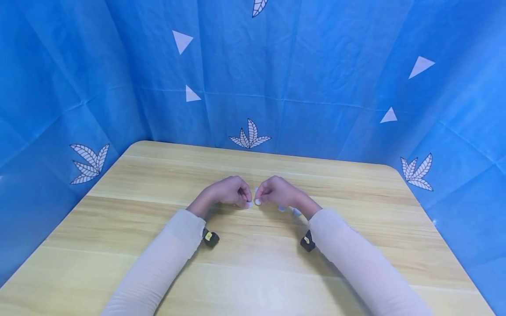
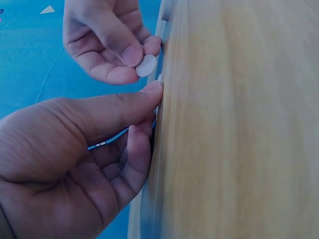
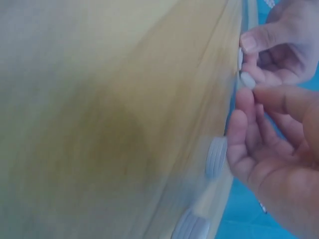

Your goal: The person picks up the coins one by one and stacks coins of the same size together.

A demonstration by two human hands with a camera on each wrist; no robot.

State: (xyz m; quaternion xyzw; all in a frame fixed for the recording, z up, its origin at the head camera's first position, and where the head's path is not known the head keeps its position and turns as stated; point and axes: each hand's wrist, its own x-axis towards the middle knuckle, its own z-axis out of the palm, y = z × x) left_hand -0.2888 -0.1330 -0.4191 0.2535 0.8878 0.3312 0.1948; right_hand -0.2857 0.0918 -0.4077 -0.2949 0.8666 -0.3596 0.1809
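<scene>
Near the middle of the table [image 1: 253, 259], my two hands almost meet. The right hand [image 1: 276, 192] pinches a small white disc [image 2: 146, 65] between thumb and fingers, held tilted. My left hand [image 1: 232, 192] has its thumb and fingertips on another white disc [image 3: 240, 59], which appears mostly edge-on in the left wrist view. A narrow gap separates the two discs. Beside and below the right hand, a short stack of white discs [image 3: 217, 158] and a second stack [image 3: 192, 226] stand on the table. How many discs each stack has is hard to tell.
Behind the hands, another small white piece [image 1: 256, 189] shows partly past the right hand. A blue patterned curtain [image 1: 253, 66] surrounds the table's back and sides. Black wrist cameras hang beneath the left sleeve [image 1: 170, 254] and the right sleeve [image 1: 356, 254].
</scene>
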